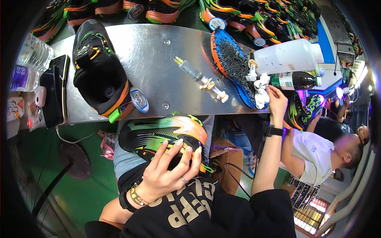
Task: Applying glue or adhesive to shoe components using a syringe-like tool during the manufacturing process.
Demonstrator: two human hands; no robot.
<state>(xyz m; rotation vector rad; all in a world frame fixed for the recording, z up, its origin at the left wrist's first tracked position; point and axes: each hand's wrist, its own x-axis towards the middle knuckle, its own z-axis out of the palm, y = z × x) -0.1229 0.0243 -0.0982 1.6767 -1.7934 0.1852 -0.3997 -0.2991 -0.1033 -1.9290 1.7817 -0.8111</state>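
Shirt: black with pale lettering (190,206), filling the lower middle, closest of all.
Left hand (170,168): fingers spread over the upper near the opening; thumb hidden, so I cannot tell whether it grips or merely presses.
Lap shoe (162,133): green, black and shiny pink-orange, tipped on its side over blue jeans (131,162), just below the near edge of the desk (147,51).
Right hand (276,99): fingertips pinching a crumpled white tissue (261,93) at the end of a blue shoe-shaped piece (232,51) strewn with dark crumbs.
Slips: the lap shoe could slide off the knees if the left hand loosens — nothing else visibly holds it.
Smears: dragging the tissue could pick up crumbs and leave them on the upper.
Rolling: a knock could send the clear tube (190,69) or the white bottle (285,55) rolling, as both lie on their sides.
Desk: shiny metal, carrying a black shoe (101,75) with an oval tag (139,99), a phone (55,89) and a water bottle (33,51) at left; colourful shoes (170,10) crowd beyond it.
Room: green floor (91,178), a cardboard box (234,166) under the desk, a person in white (313,154) at right.
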